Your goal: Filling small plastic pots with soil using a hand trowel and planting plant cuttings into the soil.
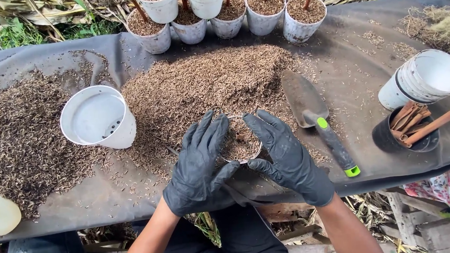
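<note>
Cupping: left gloved hand (199,168) and right gloved hand (288,156), fingers curled round small white husk-filled plastic pot (239,141).
Done: seven filled pots (217,8) at twelve o'clock.
Left: empty white pot (97,118) at nine o'clock; stacked pots (425,78) at three o'clock.

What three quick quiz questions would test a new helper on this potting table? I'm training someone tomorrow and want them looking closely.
1. True or false: both gloved hands cup one small pot filled with husk mix.
2. Where does the trowel lie? A) to the right of the right hand, blade on the husk pile B) inside the empty white pot C) on the ground
3. What fills the black pot at the right?

Key: 1 true, with the left hand on its other side; 2 A; 3 brown stick pieces.
</note>
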